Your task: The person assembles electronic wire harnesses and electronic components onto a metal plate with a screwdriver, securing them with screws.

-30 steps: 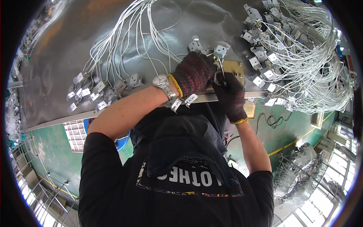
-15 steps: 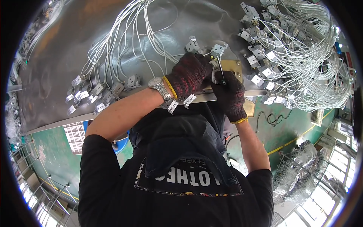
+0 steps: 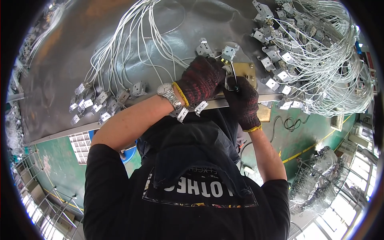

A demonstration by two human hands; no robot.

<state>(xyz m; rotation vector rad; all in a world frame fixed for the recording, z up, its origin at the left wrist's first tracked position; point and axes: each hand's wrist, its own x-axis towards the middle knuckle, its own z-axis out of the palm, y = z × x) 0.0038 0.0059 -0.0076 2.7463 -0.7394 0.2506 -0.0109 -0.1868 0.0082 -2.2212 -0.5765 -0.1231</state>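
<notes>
My left hand [image 3: 203, 79], in a dark red-and-black knit glove, is closed at the near edge of the metal-topped table. Its fingertips are hidden beside a small pale part [image 3: 228, 71], so what it grips cannot be made out. My right hand [image 3: 244, 100], gloved alike, is wrapped round a screwdriver [image 3: 233, 72], whose thin shaft points away from me. At the shaft's far end lies a metal bracket [image 3: 229, 52] with a yellowish terminal. Another bracket [image 3: 204, 48] lies just left of it. Under and beside my hands is a brass-coloured plate [image 3: 249, 71].
White wires [image 3: 132, 36] with several metal brackets [image 3: 102, 98] lie left on the table [image 3: 60, 80]. A large heap of wired brackets [image 3: 316, 68] covers the right side. Two brackets [image 3: 201, 107] hang by the near edge. A black cable [image 3: 290, 124] lies on the green floor.
Both hands hold nearly the same place. The bracket at the screwdriver's far end has shifted slightly left; the rest looks much the same.
</notes>
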